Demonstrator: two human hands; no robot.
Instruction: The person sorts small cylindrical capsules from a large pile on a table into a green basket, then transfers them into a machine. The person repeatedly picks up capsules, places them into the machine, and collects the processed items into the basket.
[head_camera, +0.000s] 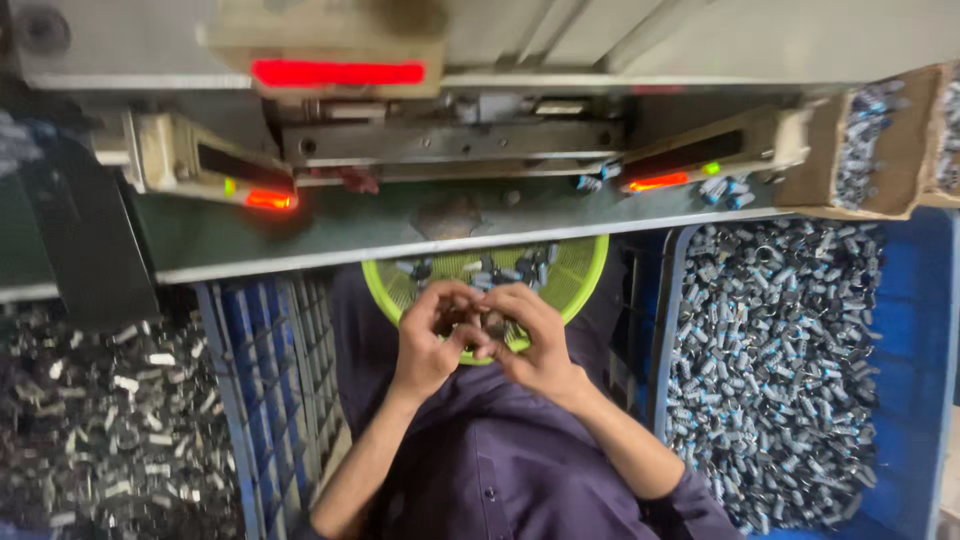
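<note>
Green mesh basket (575, 285) on our lap; our left hand (432, 340) and right hand (530, 340) meet over it, pinching small metal part (488, 325); blue crate (915, 330) of parts right, cardboard box (905, 150) above

Small parts (487, 322): dark, silvery metal pieces — pinched between the fingertips of both hands, too small to make out their shape.
Basket (580, 285): lime-green, round, slotted plastic — on the lap just under the hands, more little parts inside.

The green machine shelf (330, 235) overhangs the lime basket (580, 285), with crates crowding both sides.
</note>
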